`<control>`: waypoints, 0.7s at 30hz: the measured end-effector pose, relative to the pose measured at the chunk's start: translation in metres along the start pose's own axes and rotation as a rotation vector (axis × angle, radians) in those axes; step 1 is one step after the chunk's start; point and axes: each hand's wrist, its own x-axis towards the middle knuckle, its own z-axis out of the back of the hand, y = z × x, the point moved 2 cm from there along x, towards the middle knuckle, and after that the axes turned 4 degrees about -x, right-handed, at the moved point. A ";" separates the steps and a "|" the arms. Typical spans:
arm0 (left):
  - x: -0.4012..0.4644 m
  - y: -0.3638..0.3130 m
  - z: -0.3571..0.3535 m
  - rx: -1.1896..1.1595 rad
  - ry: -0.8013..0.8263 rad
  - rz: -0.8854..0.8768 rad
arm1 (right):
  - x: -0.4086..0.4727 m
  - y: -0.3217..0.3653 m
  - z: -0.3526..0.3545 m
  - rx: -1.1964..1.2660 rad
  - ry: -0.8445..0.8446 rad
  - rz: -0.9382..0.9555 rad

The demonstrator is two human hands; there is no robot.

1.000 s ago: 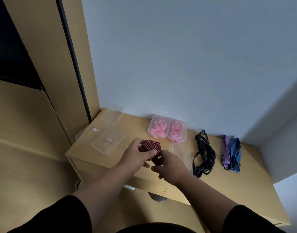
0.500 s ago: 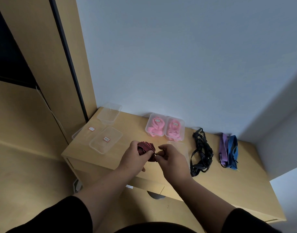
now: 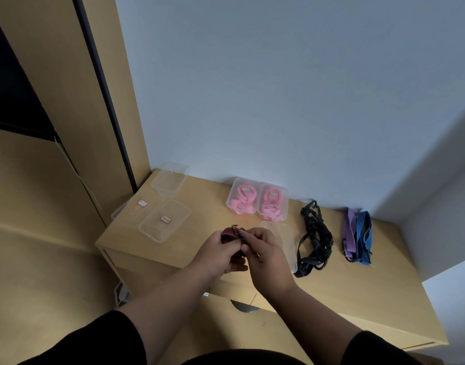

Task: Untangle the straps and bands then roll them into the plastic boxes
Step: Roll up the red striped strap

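Observation:
A rolled red-and-black striped band is gripped by my left hand above the front of the wooden cabinet top. My right hand pinches the roll's right end, fingers curled against it. A small metal hook sticks up from the roll. Just right of my hands lies an open clear plastic box, partly hidden by my right hand. Behind it two lidded boxes hold pink bands. A tangled black strap and purple and blue bands lie further right.
Two clear lids with red-edged labels and another clear box sit at the cabinet's back left. A wall runs behind the cabinet, and a tall wooden panel stands on the left. A drawer handle shows below the front edge.
My hands have closed together on the striped roll, and my right hand now pinches its end more tightly. The other straps and boxes have not moved.

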 end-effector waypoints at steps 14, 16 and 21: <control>0.001 0.012 -0.001 -0.122 -0.046 0.130 | -0.006 -0.002 -0.002 0.106 0.019 -0.193; 0.002 0.013 -0.001 -0.087 -0.084 0.139 | -0.006 -0.004 0.001 0.149 -0.019 -0.253; 0.009 0.013 0.003 -0.071 -0.186 0.112 | -0.012 0.008 0.006 0.388 -0.097 -0.284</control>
